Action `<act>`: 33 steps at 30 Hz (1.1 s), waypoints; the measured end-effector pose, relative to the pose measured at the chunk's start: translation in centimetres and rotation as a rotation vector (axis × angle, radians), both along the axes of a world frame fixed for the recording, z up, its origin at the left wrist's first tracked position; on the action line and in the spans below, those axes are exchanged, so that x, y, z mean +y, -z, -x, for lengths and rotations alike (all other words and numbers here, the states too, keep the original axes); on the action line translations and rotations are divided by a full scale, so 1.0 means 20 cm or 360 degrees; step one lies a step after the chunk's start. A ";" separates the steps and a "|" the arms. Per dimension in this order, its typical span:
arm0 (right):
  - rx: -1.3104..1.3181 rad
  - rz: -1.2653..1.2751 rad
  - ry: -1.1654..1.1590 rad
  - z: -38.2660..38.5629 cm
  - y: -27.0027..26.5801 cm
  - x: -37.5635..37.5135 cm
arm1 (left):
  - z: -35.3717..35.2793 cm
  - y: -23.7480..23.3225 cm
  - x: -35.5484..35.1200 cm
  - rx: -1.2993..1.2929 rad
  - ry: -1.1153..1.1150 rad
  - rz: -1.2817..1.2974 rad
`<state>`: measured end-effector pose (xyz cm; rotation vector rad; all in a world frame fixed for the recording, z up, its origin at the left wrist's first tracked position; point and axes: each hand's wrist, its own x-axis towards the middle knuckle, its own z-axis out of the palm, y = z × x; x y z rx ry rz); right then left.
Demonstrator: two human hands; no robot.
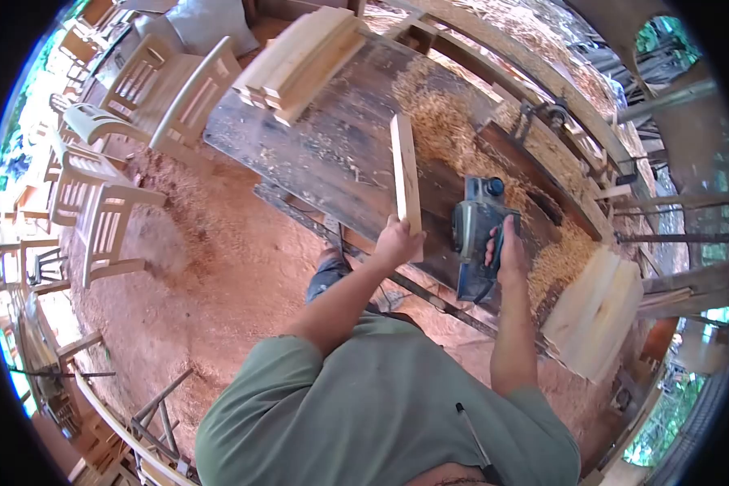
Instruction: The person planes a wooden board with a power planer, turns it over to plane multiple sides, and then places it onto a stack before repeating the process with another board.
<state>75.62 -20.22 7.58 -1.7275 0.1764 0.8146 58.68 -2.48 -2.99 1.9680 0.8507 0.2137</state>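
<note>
My left hand [398,242] grips the near end of a pale wooden strip [404,166], which points away from me over the dark workbench [332,162]. To its right, my right hand [509,249] is wrapped round the handle of a blue-grey electric planer [471,231] with a round blue knob at its far end. The planer is at the bench's near side, a short way from the strip. Curled wood shavings [445,121] lie in a heap beyond both hands.
Stacked pale boards [312,61] lie on the bench's far left, with more planed boards [595,316] at the right end. A long dark wooden fence [535,174] crosses the right side. Wooden chairs [162,97] stand on the dirt floor at left.
</note>
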 end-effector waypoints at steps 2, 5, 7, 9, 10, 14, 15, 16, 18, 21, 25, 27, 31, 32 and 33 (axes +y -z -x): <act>-0.0051 0.0038 -0.0049 0.08 -0.06 -0.08 | -0.03 0.06 0.06 -0.0054 0.0217 0.0079; -0.0138 0.0046 -0.0185 0.24 -0.13 -0.24 | -0.03 0.08 0.15 -0.0016 0.0296 0.0370; -0.0123 -0.0048 -0.0206 0.37 -0.20 -0.31 | -0.02 0.16 0.19 -0.0069 0.0375 0.0327; -0.0094 -0.0108 -0.0212 0.43 -0.20 -0.41 | -0.02 0.19 0.26 -0.0010 0.0320 0.0258; -0.0087 -0.0133 -0.0239 0.47 -0.20 -0.44 | -0.04 0.17 0.31 0.0052 0.0257 0.0170; -0.0008 -0.0160 -0.0277 0.62 -0.22 -0.47 | -0.30 0.12 0.52 0.0079 -0.0071 -0.0330; 0.0048 -0.0166 -0.0291 0.64 -0.21 -0.47 | -0.41 0.11 0.58 -0.0086 -0.0068 -0.0440; 0.0084 -0.0194 -0.0271 0.66 -0.20 -0.46 | -0.51 0.10 0.64 -0.0248 -0.0067 -0.0546; 0.0113 -0.0170 -0.0269 0.71 -0.14 -0.45 | -0.69 0.13 0.76 -0.0281 0.0115 -0.0902; 0.0158 -0.0190 -0.0267 0.74 -0.10 -0.42 | -0.89 0.18 0.88 0.0036 0.0226 -0.1290; 0.0258 -0.0141 -0.0305 0.76 -0.03 -0.40 | -0.94 -0.12 0.93 0.0517 0.0542 -0.0703; 0.0240 -0.0110 -0.0279 0.77 -0.04 -0.37 | -0.93 -0.18 0.95 0.0651 0.0534 -0.0549; 0.0228 -0.0113 -0.0221 0.67 -0.04 -0.17 | -1.01 -0.14 1.05 0.0713 0.0527 -0.0527; 0.0230 -0.0091 -0.0206 0.63 -0.04 -0.09 | -1.02 -0.15 1.07 0.0716 0.0526 -0.0520; 0.0231 -0.0070 -0.0188 0.59 -0.04 -0.01 | -1.03 -0.19 1.09 0.0815 0.0587 -0.0440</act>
